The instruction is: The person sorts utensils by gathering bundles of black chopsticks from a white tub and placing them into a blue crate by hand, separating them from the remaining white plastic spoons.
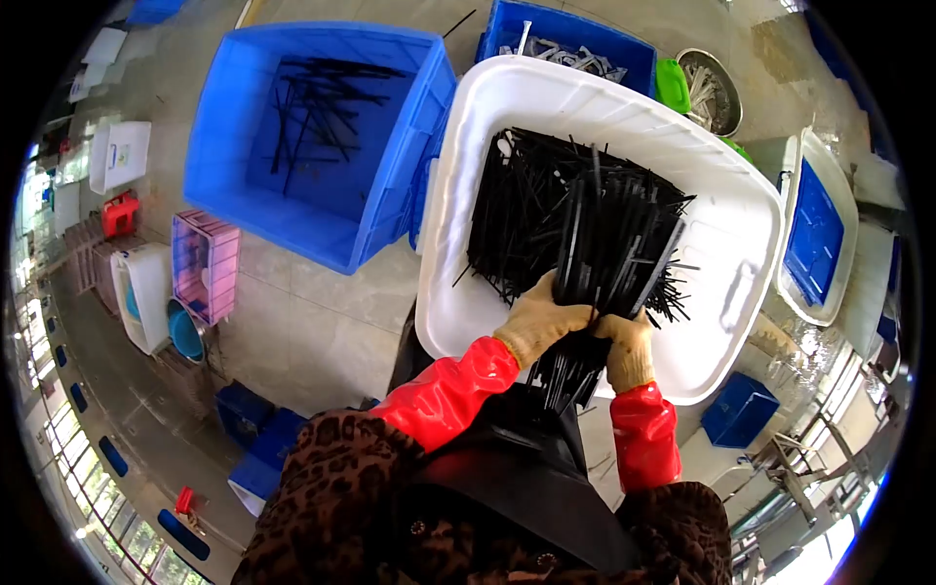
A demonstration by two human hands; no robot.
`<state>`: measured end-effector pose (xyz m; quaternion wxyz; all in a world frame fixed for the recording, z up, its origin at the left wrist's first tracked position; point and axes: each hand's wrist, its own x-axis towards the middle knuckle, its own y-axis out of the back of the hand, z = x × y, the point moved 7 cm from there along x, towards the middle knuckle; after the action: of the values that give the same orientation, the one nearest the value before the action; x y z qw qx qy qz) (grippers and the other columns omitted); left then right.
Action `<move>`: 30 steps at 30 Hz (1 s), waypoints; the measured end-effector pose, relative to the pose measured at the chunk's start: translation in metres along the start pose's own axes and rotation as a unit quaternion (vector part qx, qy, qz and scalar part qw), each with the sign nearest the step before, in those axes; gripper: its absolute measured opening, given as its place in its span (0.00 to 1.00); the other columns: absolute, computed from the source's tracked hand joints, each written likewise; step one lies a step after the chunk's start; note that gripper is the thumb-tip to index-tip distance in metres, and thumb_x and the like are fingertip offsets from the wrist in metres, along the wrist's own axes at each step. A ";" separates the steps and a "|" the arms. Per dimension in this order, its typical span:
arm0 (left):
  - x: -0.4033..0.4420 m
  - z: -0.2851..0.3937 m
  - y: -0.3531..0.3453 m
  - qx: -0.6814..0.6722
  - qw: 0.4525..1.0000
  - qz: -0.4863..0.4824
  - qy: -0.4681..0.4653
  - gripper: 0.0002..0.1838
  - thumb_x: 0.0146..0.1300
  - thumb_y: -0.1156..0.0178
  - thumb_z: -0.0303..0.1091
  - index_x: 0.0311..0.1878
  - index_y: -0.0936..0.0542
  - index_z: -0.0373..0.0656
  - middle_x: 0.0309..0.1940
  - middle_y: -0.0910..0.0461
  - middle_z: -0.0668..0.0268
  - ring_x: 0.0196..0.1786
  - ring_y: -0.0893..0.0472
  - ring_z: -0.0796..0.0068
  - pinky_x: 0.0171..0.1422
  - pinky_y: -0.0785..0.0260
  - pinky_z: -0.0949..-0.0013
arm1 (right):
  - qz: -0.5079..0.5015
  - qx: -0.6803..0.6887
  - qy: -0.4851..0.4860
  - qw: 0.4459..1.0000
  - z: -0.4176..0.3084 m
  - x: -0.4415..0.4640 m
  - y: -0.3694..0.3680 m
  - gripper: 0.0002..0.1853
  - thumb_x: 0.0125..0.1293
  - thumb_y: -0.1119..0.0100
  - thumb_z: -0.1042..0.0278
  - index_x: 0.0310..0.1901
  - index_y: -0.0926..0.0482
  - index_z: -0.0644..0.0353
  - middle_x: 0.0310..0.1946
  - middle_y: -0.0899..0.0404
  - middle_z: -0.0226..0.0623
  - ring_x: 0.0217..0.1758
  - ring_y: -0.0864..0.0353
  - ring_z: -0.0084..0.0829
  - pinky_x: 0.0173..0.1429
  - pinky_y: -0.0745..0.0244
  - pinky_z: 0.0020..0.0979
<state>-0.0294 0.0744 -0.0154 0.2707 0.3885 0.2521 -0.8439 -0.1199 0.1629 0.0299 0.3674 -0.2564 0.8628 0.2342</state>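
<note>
My left hand (542,320), in a cream work glove, is wrapped round the left side of a thick bundle of thin black strips (609,239). On the bundle's right side my right hand (629,349), gloved alike, grips it too. The bundle stands over the near part of a large white tub (721,336), its lower ends pointing toward my black apron. Beneath and behind it, many loose black strips (517,210) lie in a tangled heap in the tub. Red sleeves cover both forearms.
Left of the tub stands a blue bin (224,146) with a few black strips inside. Behind it are a smaller blue bin (634,54) of pale pieces and a metal bowl (726,93). A pink basket (222,263) is at the left, a white tub (846,253) at the right.
</note>
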 end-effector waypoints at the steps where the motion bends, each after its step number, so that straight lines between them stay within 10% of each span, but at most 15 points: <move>1: -0.008 0.011 0.002 -0.040 0.999 -0.024 0.002 0.23 0.40 0.39 0.29 0.43 0.32 0.36 0.30 0.27 0.69 0.32 0.30 0.83 0.38 0.35 0.80 | -0.002 -0.031 0.045 0.999 -0.012 -0.010 -0.005 0.11 0.38 0.51 0.81 0.30 0.32 0.67 0.20 0.30 0.29 0.20 0.33 0.22 0.28 0.33 0.20; 6: -0.048 0.083 0.057 -0.059 0.993 -0.088 -0.048 0.26 0.38 0.38 0.29 0.44 0.32 0.36 0.30 0.27 0.69 0.32 0.30 0.82 0.38 0.35 0.79 | 0.027 -0.181 0.214 0.960 -0.096 -0.066 -0.067 0.03 0.40 0.54 0.80 0.16 0.30 0.64 0.20 0.28 0.38 0.24 0.28 0.30 0.27 0.34 0.25; 9: -0.067 0.143 0.092 -0.082 0.987 -0.088 -0.106 0.28 0.38 0.39 0.30 0.46 0.33 0.36 0.34 0.26 0.65 0.36 0.29 0.78 0.42 0.35 0.77 | 0.022 -0.350 0.426 0.834 -0.161 -0.089 -0.110 0.03 0.40 0.54 0.80 0.17 0.30 0.62 0.19 0.29 0.39 0.24 0.27 0.34 0.27 0.33 0.26; 10: -0.073 0.159 0.112 -0.077 0.984 -0.077 -0.139 0.29 0.37 0.40 0.31 0.48 0.34 0.36 0.36 0.26 0.61 0.39 0.28 0.75 0.45 0.36 0.75 | 0.064 -0.150 0.277 0.947 -0.157 -0.076 -0.114 0.03 0.38 0.53 0.81 0.16 0.30 0.62 0.18 0.30 0.39 0.23 0.28 0.34 0.27 0.34 0.25; 11: -0.076 0.179 0.134 -0.089 0.971 -0.077 -0.207 0.28 0.37 0.40 0.31 0.46 0.33 0.34 0.34 0.25 0.62 0.37 0.27 0.75 0.44 0.36 0.75 | -0.026 -0.296 0.516 0.804 -0.190 -0.096 -0.146 0.10 0.41 0.49 0.81 0.30 0.30 0.67 0.23 0.28 0.32 0.25 0.30 0.21 0.30 0.32 0.20; 12: -0.079 0.201 0.158 -0.099 0.955 -0.078 -0.269 0.26 0.38 0.39 0.30 0.44 0.33 0.33 0.32 0.25 0.63 0.36 0.27 0.75 0.43 0.35 0.74 | 0.013 -0.122 0.269 0.955 -0.206 -0.083 -0.165 0.13 0.40 0.48 0.81 0.32 0.31 0.69 0.23 0.27 0.31 0.25 0.31 0.20 0.31 0.33 0.20; 16: -0.101 0.237 0.249 0.057 0.902 0.101 -0.416 0.19 0.39 0.38 0.30 0.37 0.29 0.35 0.30 0.25 0.66 0.33 0.27 0.76 0.41 0.35 0.75 | -0.074 -0.115 0.408 0.903 -0.233 -0.057 -0.250 0.16 0.39 0.43 0.77 0.34 0.30 0.67 0.24 0.26 0.33 0.27 0.29 0.21 0.33 0.32 0.20; 19: -0.060 0.262 0.314 0.078 0.923 0.108 -0.361 0.20 0.39 0.39 0.28 0.40 0.28 0.35 0.32 0.25 0.66 0.35 0.27 0.77 0.43 0.36 0.75 | -0.132 -0.073 0.260 0.954 -0.228 0.019 -0.335 0.30 0.36 0.39 0.67 0.45 0.35 0.70 0.37 0.26 0.45 0.42 0.27 0.34 0.47 0.33 0.23; 21: -0.033 0.238 0.355 0.055 0.935 0.109 -0.334 0.22 0.39 0.40 0.28 0.43 0.28 0.36 0.35 0.25 0.67 0.37 0.27 0.77 0.45 0.37 0.74 | -0.103 -0.117 0.255 0.954 -0.206 0.041 -0.367 0.24 0.33 0.38 0.71 0.36 0.31 0.69 0.28 0.24 0.43 0.32 0.25 0.29 0.37 0.30 0.24; 30: 0.072 0.117 0.410 0.326 0.915 0.226 -0.077 0.28 0.45 0.44 0.38 0.49 0.33 0.31 0.41 0.27 0.55 0.44 0.28 0.67 0.50 0.40 0.73 | -0.061 -0.202 -0.036 0.977 -0.050 0.071 -0.389 0.23 0.42 0.48 0.67 0.44 0.32 0.64 0.41 0.29 0.53 0.48 0.31 0.44 0.51 0.35 0.30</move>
<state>0.1380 -0.3170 -0.0933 0.3317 0.4353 -0.1532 -0.8228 0.0512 -0.1814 -0.0770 0.3521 -0.3690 0.7667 0.3899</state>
